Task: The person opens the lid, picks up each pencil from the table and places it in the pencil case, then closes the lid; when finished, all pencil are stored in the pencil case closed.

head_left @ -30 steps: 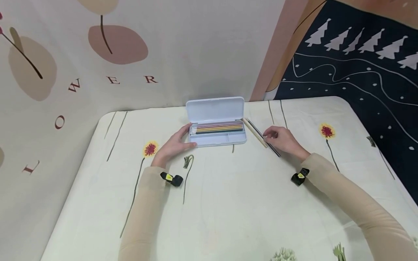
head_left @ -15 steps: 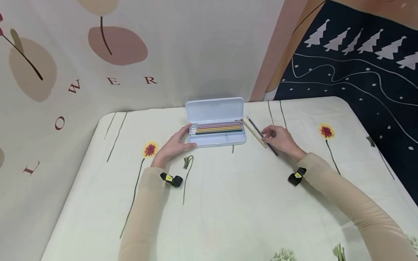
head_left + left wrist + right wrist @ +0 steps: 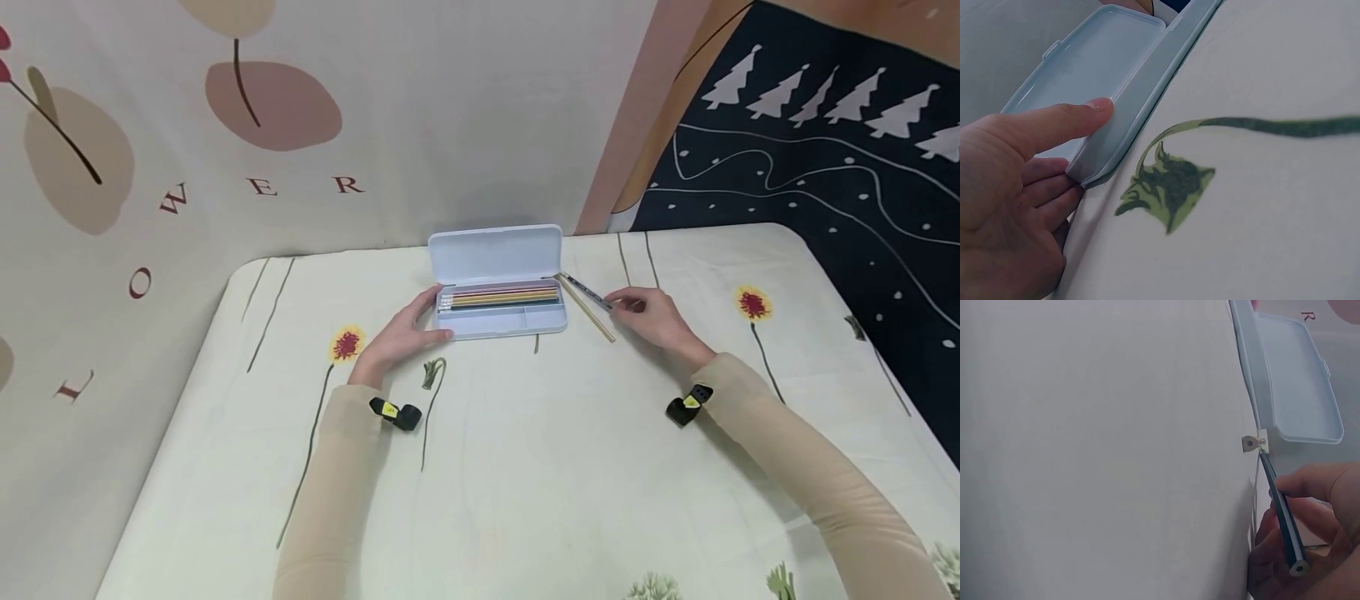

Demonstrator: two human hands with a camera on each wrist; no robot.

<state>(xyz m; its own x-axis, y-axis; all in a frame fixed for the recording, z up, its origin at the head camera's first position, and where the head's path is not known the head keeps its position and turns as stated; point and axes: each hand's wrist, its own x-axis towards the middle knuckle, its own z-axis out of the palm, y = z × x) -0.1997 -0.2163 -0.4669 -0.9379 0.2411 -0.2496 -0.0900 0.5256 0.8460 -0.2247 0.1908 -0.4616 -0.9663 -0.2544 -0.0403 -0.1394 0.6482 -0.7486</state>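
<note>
A pale blue pencil case [image 3: 545,323] lies with its lid [image 3: 495,254] raised. My left hand [image 3: 401,337] holds the case's left end, its thumb [image 3: 1079,122] on the front wall and its fingers at the side. Several pencils [image 3: 498,296] lie side by side in the back compartment. To the right of the case, my right hand [image 3: 654,318] pinches a dark pencil [image 3: 1282,512] between thumb and fingers. The far end of this pencil points toward the case. Close beside it, light wood-coloured pencils [image 3: 592,317] lie on the tablecloth; how many is unclear.
A white tablecloth [image 3: 510,475] with printed flowers covers the table. Behind the case hangs a pale printed cloth [image 3: 465,125]. At the right is a dark cloth [image 3: 825,192] with white trees. The case's front has a divider between its smaller compartments.
My right hand first shifts slightly left, then back right, turning the dark pencil so that it slants less steeply and its near end no longer shows in the head view. My left hand stays on the case.
</note>
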